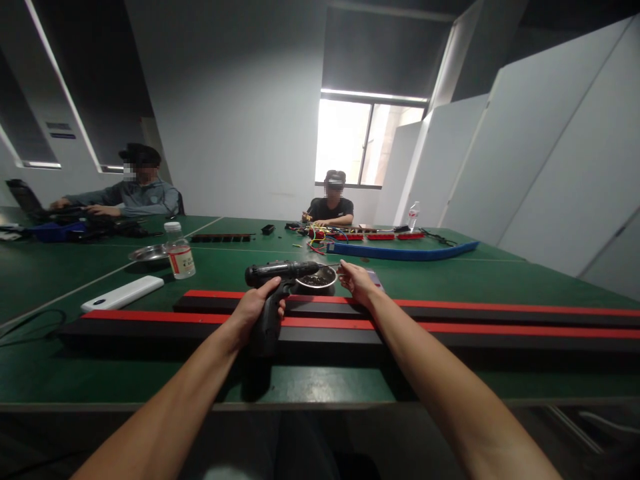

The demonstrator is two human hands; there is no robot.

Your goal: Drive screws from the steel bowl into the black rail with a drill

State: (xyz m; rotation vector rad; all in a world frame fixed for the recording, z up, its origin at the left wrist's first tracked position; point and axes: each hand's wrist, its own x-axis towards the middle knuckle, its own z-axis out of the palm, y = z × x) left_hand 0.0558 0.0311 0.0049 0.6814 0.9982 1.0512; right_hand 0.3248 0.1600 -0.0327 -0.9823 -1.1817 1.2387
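Observation:
My left hand (257, 307) is wrapped round the grip of a black cordless drill (280, 270), which lies level with its long thin bit pointing right. At the bit's tip, the fingers of my right hand (356, 280) are pinched together; whatever they hold is too small to make out. Just behind the drill's front end stands a metal bowl (317, 287) of small dark pieces, perhaps screws. Beneath both hands run two long black bars with red top strips, the nearer bar (200, 333) and the farther bar (450, 313), lying side by side across the green table.
On the left are a plastic bottle (181, 253), a shallow metal dish (149, 253) and a white oblong case (123, 293). Farther back lie a blue strip (400, 251) and loose coloured wires (316, 235). Two people sit across the table, one behind the wires.

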